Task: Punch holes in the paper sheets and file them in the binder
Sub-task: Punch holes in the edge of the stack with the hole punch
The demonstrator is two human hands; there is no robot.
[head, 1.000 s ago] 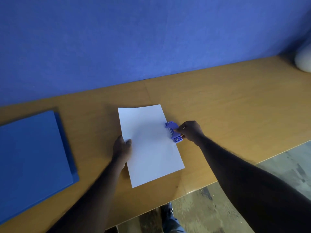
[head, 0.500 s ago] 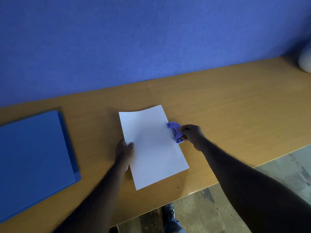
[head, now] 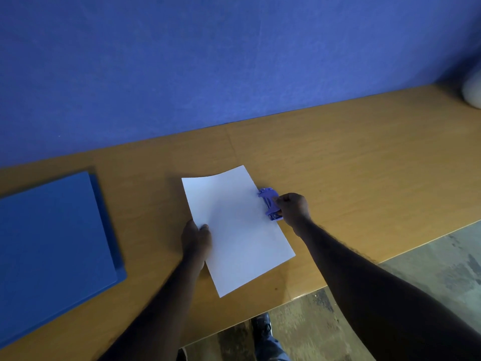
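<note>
A white paper sheet (head: 236,227) lies on the wooden table (head: 351,157), its far edge slightly curled. My left hand (head: 195,238) grips the sheet's left edge, thumb on top. A small blue hole punch (head: 269,203) sits against the sheet's right edge, which goes into its slot. My right hand (head: 292,207) is closed on the punch from the right. A closed blue binder (head: 49,246) lies flat at the left of the table, apart from the sheet.
A blue partition wall (head: 208,61) runs along the table's back. A white rounded object (head: 472,92) stands at the far right edge. The table's front edge (head: 338,285) runs diagonally, with grey floor and a shoe (head: 263,328) below.
The sheet and the punch sit a little further right and nearer than a second ago. Both hands keep their hold.
</note>
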